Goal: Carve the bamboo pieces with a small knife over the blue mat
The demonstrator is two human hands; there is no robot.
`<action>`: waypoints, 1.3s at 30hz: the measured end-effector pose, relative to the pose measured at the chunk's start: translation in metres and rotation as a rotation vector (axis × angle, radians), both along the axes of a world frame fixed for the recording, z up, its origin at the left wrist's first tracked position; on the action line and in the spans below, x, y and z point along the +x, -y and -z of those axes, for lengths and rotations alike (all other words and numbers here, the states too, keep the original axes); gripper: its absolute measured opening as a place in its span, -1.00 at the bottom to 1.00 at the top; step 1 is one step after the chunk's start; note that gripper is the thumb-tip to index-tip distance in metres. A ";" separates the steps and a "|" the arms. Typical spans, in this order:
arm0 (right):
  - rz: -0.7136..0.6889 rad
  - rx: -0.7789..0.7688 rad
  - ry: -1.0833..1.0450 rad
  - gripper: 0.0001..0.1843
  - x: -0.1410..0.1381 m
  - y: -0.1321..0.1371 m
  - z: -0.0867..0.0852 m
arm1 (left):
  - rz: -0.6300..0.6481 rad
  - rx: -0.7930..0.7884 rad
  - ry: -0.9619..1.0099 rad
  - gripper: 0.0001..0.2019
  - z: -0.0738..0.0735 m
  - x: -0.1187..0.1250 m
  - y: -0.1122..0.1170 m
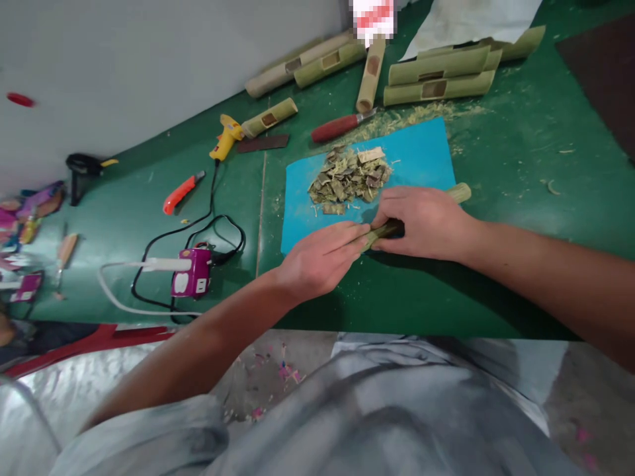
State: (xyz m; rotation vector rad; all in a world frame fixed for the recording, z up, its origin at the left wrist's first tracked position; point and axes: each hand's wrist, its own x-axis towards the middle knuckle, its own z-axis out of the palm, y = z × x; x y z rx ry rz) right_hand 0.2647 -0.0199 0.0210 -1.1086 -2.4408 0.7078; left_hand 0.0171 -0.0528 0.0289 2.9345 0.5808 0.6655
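Note:
My right hand (429, 221) grips a green bamboo piece (461, 192), whose pale end pokes out past the knuckles. My left hand (322, 261) holds the near end of the bamboo, fingers pressed together along it. Between the hands a dark part shows; I cannot tell whether it is an opening in the bamboo. Just beyond lies a blue sheet (421, 155) with a heap of bamboo chips (350, 175) on it. Behind the sheet rests a red-handled tool (335, 128) with a metal end.
Several cut bamboo tubes (441, 88) with openings lie along the back. Leftward are a yellow glue gun (227, 137), its black cord, an orange utility knife (182, 192) and a purple power adapter (191, 272). A white cloth (471, 23) sits at the back of the green table (446, 291).

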 end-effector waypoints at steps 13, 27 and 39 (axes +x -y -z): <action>-0.026 0.068 -0.007 -0.79 0.003 -0.002 0.006 | -0.008 -0.030 -0.086 -0.56 0.003 -0.004 0.001; -0.022 0.052 -0.020 -0.78 0.002 -0.004 0.005 | 0.021 0.010 -0.048 -0.60 0.004 0.000 0.000; -0.014 0.022 -0.004 -0.79 0.002 -0.002 -0.001 | 0.015 0.049 -0.079 -0.57 0.006 0.001 0.000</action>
